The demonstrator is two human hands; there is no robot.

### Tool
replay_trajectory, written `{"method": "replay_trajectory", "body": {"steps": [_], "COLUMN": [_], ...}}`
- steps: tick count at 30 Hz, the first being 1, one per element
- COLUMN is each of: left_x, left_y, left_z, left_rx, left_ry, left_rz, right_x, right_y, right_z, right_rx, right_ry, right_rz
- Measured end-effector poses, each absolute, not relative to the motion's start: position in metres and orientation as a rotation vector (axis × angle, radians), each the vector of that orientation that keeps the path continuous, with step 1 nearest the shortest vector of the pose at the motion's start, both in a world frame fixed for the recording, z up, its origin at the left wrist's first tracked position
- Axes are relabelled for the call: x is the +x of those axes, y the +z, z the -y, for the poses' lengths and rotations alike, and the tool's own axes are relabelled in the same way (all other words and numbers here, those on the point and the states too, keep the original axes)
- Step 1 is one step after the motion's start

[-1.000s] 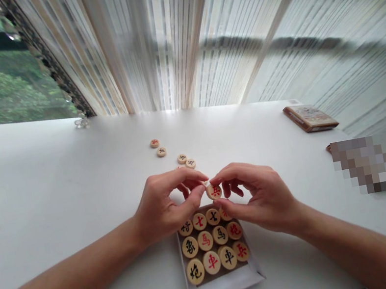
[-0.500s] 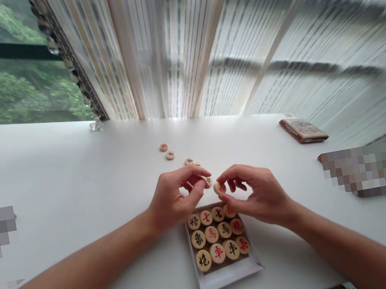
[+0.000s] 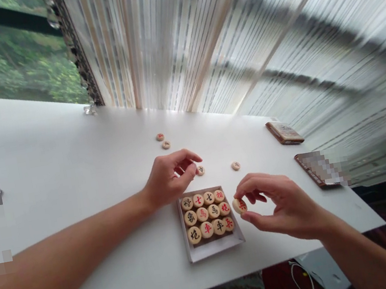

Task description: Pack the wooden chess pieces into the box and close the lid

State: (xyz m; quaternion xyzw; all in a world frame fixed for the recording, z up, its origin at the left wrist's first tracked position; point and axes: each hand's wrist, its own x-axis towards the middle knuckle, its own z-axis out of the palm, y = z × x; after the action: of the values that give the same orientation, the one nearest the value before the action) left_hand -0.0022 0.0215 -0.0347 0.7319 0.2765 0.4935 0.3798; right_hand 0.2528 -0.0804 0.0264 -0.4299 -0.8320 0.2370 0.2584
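Observation:
Round wooden pieces with red and black characters fill most of a shallow white box (image 3: 217, 248), leaving a strip at its near side. My right hand (image 3: 269, 206) pinches a piece with a red character (image 3: 240, 206) between thumb and fingertips, just right of the box. Beyond the box's far edge, my left hand (image 3: 174, 175) has its thumb and index finger apart, holding nothing. Right beside its thumb lies a piece with a black character (image 3: 201, 170). Another black-marked piece (image 3: 235, 166) rests farther right on the white table (image 3: 70, 171).
Farther back lie a red-marked piece (image 3: 160, 137) and a black-marked piece (image 3: 166, 144). Two flat brown boxes, a far one (image 3: 286, 132) and a nearer, partly blurred one (image 3: 317, 170), are on the right. A striped curtain (image 3: 160, 40) hangs behind the table.
My right hand has moved right and nearer with the red-marked piece. My left hand no longer touches a black-marked piece. One black-marked piece now lies alone to the right. The view has shifted.

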Motion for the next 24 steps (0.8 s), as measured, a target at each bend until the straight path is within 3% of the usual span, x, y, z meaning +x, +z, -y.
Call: {"method": "replay_trajectory", "body": {"steps": [24], "left_x": [-0.002], "left_y": [-0.034], "left_z": [-0.021], "left_rx": [1.861], "left_ry": [1.239], "left_rz": [-0.747], "right_x": [0.250], "right_y": [-0.002], "right_z": [0.098], "right_rx": [-1.196], "right_ry": [0.663], "right_rz": [2.367]}}
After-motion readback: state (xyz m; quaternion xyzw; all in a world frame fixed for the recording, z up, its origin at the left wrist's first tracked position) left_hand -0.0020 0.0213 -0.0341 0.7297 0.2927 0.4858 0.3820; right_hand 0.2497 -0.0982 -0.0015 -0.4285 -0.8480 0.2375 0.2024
